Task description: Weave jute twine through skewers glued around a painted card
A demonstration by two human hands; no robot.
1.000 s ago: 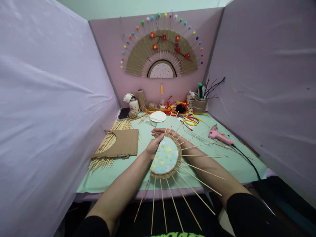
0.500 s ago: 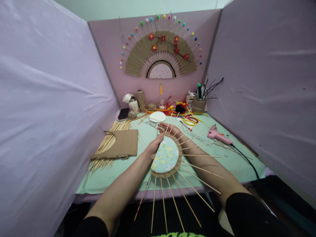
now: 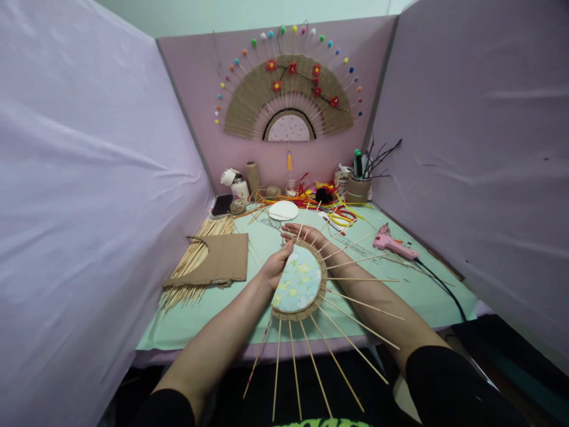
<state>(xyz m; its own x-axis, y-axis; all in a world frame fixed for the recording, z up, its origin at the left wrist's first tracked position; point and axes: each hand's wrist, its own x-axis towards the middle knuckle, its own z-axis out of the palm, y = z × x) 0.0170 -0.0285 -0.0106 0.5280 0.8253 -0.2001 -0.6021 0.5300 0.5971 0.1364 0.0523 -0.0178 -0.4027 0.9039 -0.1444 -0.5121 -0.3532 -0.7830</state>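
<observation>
A half-round fan piece point(image 3: 299, 279) is tilted in front of me, its centre covered in pale blue fabric with yellow flowers. Woven twine edges its curve, and thin bamboo sticks fan out from there. My left hand point(image 3: 278, 265) is closed on its straight edge, thumb on the front, other fingers hidden behind. At the far end of the piece, my right hand point(image 3: 306, 232) lies behind the upper sticks, palm up with the fingers stretched out. A thin strand of twine seems to run by its fingertips; I cannot make out a grip on it.
Cut cardboard point(image 3: 226, 256) lies over a bundle of bamboo sticks point(image 3: 217, 226) at left. A pink glue gun point(image 3: 393, 243) with its cord is at right. Behind are a white disc point(image 3: 283, 210), scissors point(image 3: 342, 218), twine balls and jars. A finished fan point(image 3: 249, 98) hangs on the back panel.
Almost nothing differs. The whole view has shifted very slightly, and both hands keep their places at the fan piece.
</observation>
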